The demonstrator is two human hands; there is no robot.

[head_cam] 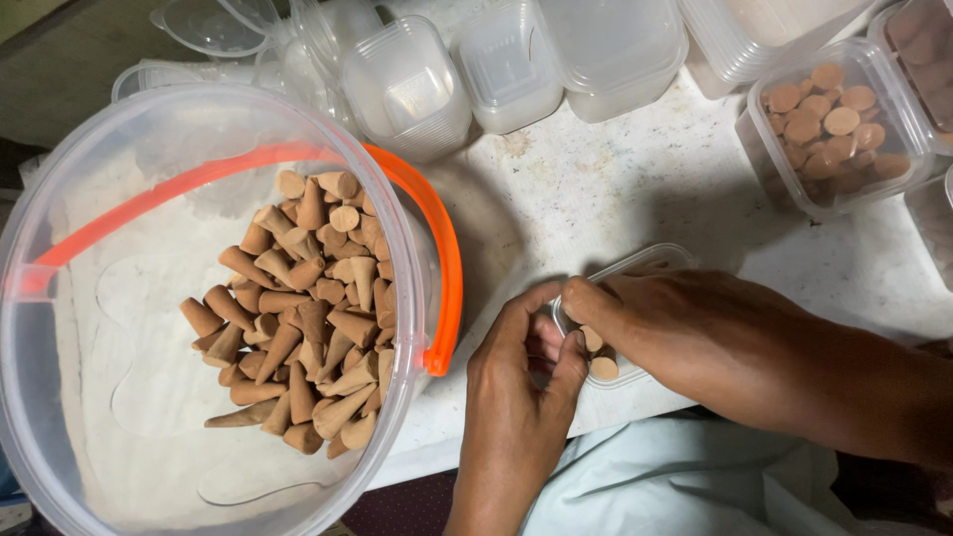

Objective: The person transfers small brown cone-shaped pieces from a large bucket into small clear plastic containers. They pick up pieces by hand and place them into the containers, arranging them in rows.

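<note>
Right now, a small clear plastic box sits on the white worktop, just beside the bucket's orange handle, and both your hands meet over it. Your right hand lies across the box, thumb and fingertips pressed onto a few brown incense cones standing flat-end up inside. Your left hand comes up from below the box, fingers curled and pinched against the same cones, touching the right hand's fingertips.

Beside the box, away from your right arm: a big clear bucket, holding a loose heap of cones on its pale floor.

Beyond the box, toward the far edge of the worktop: a row of empty clear tubs. Past your right hand, well apart from the box: a filled tub, cones packed flat-end up.
</note>
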